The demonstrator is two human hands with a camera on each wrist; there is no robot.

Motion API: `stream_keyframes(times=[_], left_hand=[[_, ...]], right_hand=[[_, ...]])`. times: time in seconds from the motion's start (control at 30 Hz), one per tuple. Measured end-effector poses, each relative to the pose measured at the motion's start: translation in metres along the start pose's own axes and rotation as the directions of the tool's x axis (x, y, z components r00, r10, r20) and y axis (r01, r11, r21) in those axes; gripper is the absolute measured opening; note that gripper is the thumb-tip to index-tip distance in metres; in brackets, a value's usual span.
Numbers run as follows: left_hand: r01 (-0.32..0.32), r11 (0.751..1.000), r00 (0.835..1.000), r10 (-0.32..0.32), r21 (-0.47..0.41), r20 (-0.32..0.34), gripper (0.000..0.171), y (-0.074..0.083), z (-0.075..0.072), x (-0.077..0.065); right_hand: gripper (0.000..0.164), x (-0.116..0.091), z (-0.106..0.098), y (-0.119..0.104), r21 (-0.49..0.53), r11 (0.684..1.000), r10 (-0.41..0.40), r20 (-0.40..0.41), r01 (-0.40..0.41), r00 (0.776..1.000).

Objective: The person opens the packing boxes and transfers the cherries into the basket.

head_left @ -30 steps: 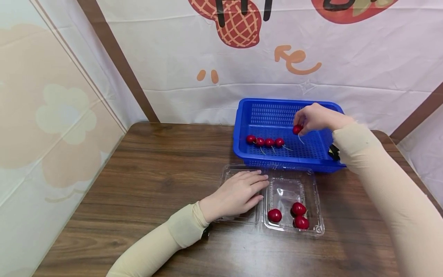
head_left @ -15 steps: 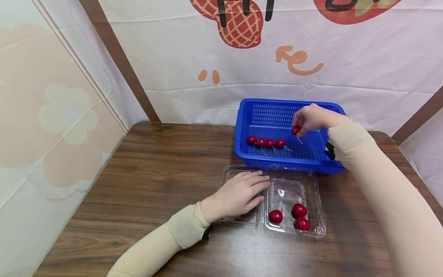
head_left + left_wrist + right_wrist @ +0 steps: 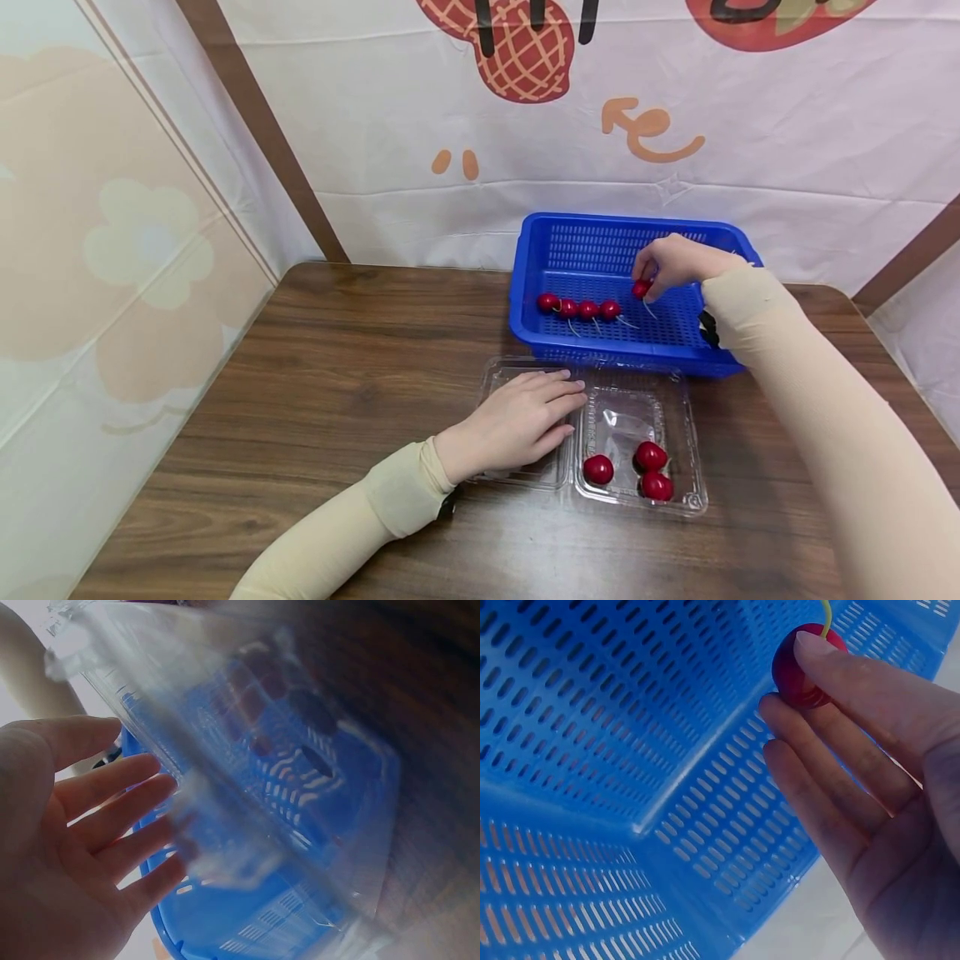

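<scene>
My right hand (image 3: 675, 262) pinches a red cherry (image 3: 804, 671) between thumb and fingers, low inside the blue basket (image 3: 525, 333); its pale stem points down and to the right in the head view. To its left, several cherries (image 3: 588, 310) with stems lie in a row on the basket floor. My left hand (image 3: 517, 421) rests with straight fingers on the left half of an opened clear plastic clamshell box (image 3: 693, 450). In the box's right half sit a single cherry (image 3: 598, 469) at left and two touching cherries (image 3: 651, 456) at right.
The wooden table (image 3: 322, 375) carries both containers, the basket standing behind the clamshell. A printed cloth (image 3: 390, 125) hangs behind the table, and another cloth panel (image 3: 150, 333) stands along the left side.
My right hand has lowered slightly and shifted a little left with the cherry, nearer the row. My left hand has stayed in place on the clamshell.
</scene>
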State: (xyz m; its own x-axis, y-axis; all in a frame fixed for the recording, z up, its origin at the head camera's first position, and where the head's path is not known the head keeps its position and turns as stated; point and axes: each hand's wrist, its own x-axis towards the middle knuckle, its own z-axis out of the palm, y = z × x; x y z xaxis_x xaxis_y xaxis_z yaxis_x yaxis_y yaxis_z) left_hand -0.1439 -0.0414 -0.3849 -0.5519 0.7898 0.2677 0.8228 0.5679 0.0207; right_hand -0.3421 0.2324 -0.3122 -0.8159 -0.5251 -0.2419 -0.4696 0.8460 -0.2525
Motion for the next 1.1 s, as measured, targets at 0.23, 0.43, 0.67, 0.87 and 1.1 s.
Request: stream_keyframes(times=[0.23, 0.43, 0.67, 0.87, 1.1], left_hand=[[-0.009, 1.000, 1.000, 0.009, 0.007, -0.008, 0.039, -0.001, 0.001, 0.000], [-0.005, 1.000, 1.000, 0.005, 0.002, -0.003, 0.039, -0.001, 0.001, 0.000], [-0.004, 1.000, 1.000, 0.004, 0.012, 0.005, 0.040, -0.001, 0.000, 0.000], [-0.003, 1.000, 1.000, 0.003, 0.013, 0.003, 0.039, -0.001, 0.000, 0.000], [-0.003, 1.000, 1.000, 0.003, 0.011, 0.001, 0.039, 0.000, 0.000, 0.000]], right_hand=[[0.028, 0.007, 0.005, -0.003, -0.009, 1.000, -0.010, 0.023, 0.011, 1.000], [0.029, 0.014, 0.010, -0.006, -0.021, 1.000, -0.005, 0.043, 0.006, 0.999], [0.029, 0.019, 0.017, -0.003, 0.008, 0.999, 0.032, 0.075, -0.033, 0.997], [0.028, 0.020, 0.020, -0.002, 0.015, 0.999, 0.030, 0.101, -0.032, 0.994], [0.029, 0.020, 0.023, -0.001, 0.003, 1.000, 0.013, 0.115, -0.013, 0.993]])
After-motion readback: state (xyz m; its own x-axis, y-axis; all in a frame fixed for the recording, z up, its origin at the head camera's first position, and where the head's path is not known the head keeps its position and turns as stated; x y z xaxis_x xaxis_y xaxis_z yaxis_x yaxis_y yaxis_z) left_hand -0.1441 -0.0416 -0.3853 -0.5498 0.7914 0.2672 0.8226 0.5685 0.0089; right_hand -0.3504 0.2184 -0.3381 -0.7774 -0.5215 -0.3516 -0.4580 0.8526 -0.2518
